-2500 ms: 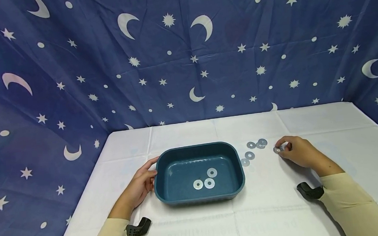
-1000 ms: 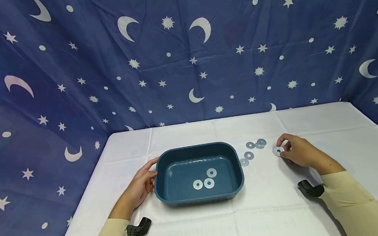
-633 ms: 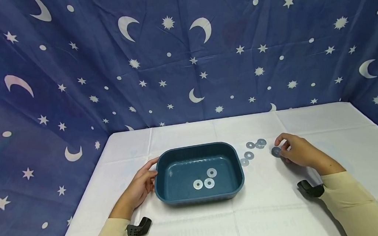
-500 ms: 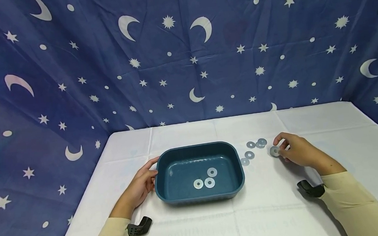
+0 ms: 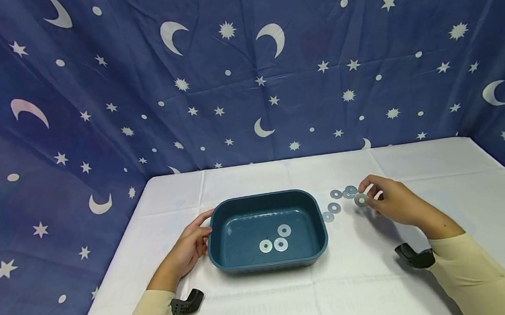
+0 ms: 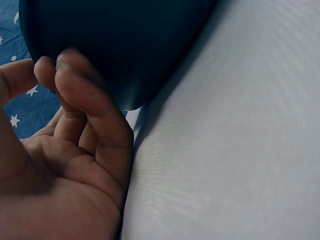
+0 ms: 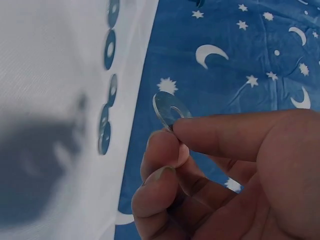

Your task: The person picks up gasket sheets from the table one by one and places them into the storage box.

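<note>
In the head view my right hand (image 5: 391, 200) pinches a flat metal washer (image 5: 361, 200) between thumb and fingertips, raised over the white cloth. The right wrist view shows this washer (image 7: 170, 107) tilted on edge, part of it hidden by the thumb. My left hand (image 5: 188, 249) holds the left end of a dark teal plastic bin (image 5: 267, 266), thumb at the rim. Seen from the left wrist, its curled fingers (image 6: 95, 107) lie against the bin's outer wall. Three washers (image 5: 280, 245) lie flat inside the bin, toward its front right.
Several loose washers (image 5: 334, 208) lie between the bin and my right hand, a couple overlapping at the back. A white cloth (image 5: 356, 288) covers the table. Blue star-and-moon fabric (image 5: 209, 57) hangs behind and to the left.
My right hand has lifted the washer off the cloth and carried it a little left, toward the loose ones. The left hand and the bin have stayed in place.
</note>
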Tool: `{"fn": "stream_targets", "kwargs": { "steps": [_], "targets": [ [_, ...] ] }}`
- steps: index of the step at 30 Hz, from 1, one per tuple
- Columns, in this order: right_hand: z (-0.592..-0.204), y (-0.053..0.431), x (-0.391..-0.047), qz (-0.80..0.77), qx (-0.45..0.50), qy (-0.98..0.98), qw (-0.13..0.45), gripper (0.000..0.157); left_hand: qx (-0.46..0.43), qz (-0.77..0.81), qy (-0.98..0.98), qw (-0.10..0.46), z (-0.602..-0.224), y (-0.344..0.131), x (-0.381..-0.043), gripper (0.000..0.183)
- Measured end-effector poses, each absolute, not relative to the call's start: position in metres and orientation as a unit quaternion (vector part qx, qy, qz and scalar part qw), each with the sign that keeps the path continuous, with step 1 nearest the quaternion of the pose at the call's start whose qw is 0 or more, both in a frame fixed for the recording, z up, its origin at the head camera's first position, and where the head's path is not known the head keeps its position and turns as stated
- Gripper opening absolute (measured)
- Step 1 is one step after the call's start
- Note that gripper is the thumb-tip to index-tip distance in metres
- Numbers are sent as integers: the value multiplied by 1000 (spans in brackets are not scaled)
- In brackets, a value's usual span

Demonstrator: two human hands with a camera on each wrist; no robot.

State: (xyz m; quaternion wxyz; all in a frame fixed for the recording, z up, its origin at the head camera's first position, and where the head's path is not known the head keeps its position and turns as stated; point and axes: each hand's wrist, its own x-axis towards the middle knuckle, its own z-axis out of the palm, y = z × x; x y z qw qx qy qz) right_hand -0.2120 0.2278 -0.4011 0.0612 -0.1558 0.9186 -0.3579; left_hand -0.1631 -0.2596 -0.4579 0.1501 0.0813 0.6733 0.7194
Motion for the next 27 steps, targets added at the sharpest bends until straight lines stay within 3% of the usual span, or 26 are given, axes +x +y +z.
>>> {"fn": "stream_targets", "kwargs": {
  "steps": [27],
  "targets": [
    [-366, 152, -187, -378, -300, 876, 26, 23, 82, 719, 672, 153, -459, -259, -163, 57]
  ]
}}
